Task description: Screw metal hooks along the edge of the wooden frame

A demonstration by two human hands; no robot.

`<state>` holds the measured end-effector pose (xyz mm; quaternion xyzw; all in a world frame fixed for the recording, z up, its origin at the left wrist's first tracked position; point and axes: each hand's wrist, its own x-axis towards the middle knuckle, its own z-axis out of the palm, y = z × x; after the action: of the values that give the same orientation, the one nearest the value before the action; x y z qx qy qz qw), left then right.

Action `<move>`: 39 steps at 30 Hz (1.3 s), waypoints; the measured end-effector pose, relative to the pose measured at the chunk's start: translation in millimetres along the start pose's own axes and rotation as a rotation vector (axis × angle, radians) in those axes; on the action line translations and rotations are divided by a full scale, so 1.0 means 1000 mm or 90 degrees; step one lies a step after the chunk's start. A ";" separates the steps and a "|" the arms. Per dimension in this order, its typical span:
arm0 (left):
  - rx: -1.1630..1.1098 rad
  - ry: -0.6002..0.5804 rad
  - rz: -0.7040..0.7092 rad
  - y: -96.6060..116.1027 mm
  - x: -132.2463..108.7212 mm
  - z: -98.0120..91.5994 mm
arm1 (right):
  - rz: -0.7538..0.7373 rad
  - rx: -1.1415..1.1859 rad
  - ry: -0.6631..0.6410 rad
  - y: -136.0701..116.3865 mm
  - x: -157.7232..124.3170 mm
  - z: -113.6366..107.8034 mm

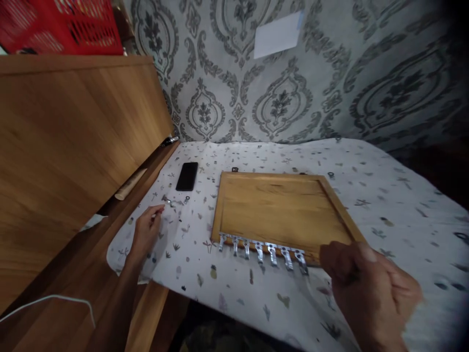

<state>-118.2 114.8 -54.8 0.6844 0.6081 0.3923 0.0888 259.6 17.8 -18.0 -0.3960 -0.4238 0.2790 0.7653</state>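
Observation:
A wooden framed board [274, 210] lies on the patterned white cloth. Along its near edge runs a metal strip with several hooks [259, 250]. My left hand [148, 229] rests low over the cloth at the left, fingers curled together, close to small metal pieces [167, 201]; what its fingertips hold, if anything, is too small to tell. My right hand [370, 288] is closed, near the board's front right corner, blurred, and its inner side is hidden.
A black phone [187, 176] lies on the cloth behind my left hand. At the left stands a wooden cabinet [80, 142] with a red basket [69, 27] on top. A patterned wall [238, 88] rises behind the table. A white cable [54, 296] shows at the lower left.

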 end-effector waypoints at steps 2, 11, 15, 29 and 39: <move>0.022 -0.019 0.012 -0.002 0.001 0.001 | -0.009 -0.004 -0.011 -0.001 0.000 0.001; 0.120 -0.057 0.104 -0.017 0.031 0.016 | -0.011 -0.008 -0.006 -0.001 0.001 -0.001; 0.139 -0.079 0.147 -0.018 0.043 0.021 | -0.016 0.016 -0.004 0.000 0.001 -0.003; 0.047 -0.208 0.163 -0.008 0.074 0.022 | -0.019 0.003 0.023 0.004 0.000 -0.004; -0.163 -0.230 -0.017 0.006 0.069 0.019 | -0.001 -0.001 0.020 0.003 0.001 -0.004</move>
<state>-104.3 182.3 -34.6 0.7187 0.5366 0.3361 0.2872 263.4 18.1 -21.7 -0.4004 -0.4124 0.2715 0.7719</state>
